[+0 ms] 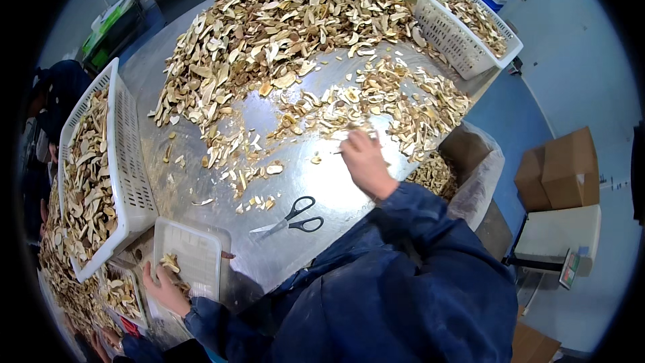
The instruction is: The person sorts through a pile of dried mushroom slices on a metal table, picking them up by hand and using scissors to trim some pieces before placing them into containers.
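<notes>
A steel table (201,229) lies before me with dried mushroom slices (302,15) heaped at its far side and more spread nearer. My right hand (364,161) reaches palm down to the near edge of the spread slices (347,106); its fingertips are blurred, so whether they hold a slice is not clear. My left hand (164,287) is over the near left side of a clear plastic tray (199,257), fingers apart, beside a few slices (170,262) in it. Black-handled scissors (291,219) lie partly spread on the table between my hands.
Perforated white baskets of slices stand at the left (132,161) and far right (448,35). A lined box (478,171) of slices is below the right edge. Cardboard boxes (559,171) stand further right. Co-workers' hands (103,340) are at lower left, near a smaller tray (138,302).
</notes>
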Available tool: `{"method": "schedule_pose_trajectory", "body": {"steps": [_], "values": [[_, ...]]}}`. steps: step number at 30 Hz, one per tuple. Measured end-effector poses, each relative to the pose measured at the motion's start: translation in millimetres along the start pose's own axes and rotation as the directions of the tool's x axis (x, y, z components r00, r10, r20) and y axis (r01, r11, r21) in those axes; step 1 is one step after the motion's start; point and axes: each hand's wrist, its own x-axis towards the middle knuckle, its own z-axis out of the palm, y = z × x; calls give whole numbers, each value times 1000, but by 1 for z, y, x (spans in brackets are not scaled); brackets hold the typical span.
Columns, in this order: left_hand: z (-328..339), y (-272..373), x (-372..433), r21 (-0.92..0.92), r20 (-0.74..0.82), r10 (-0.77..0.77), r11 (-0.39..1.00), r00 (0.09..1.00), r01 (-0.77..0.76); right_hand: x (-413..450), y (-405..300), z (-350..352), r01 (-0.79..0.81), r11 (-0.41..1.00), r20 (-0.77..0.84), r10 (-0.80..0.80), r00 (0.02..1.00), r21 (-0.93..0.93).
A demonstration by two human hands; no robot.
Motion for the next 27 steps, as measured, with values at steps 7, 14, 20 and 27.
{"method": "schedule_pose_trajectory", "body": {"steps": [7, 14, 20, 27], "values": [[18, 51, -35, 44, 66, 210, 976, 975, -213, -95, 129, -59, -417, 809, -211, 360, 909, -415], [13, 75, -52, -56, 286, 74, 997, 955, -61, -29, 132, -59, -416, 909, -328, 397, 857, 15], [21, 103, -75, -87, 699, -120, 964, 705, 251, 48, 130, -16, -219, 972, -191, 233, 954, 88], [56, 66, -110, 53, 638, 47, 993, 769, -105, 76, 54, 19, 5, 998, 81, -10, 997, 65]]}}
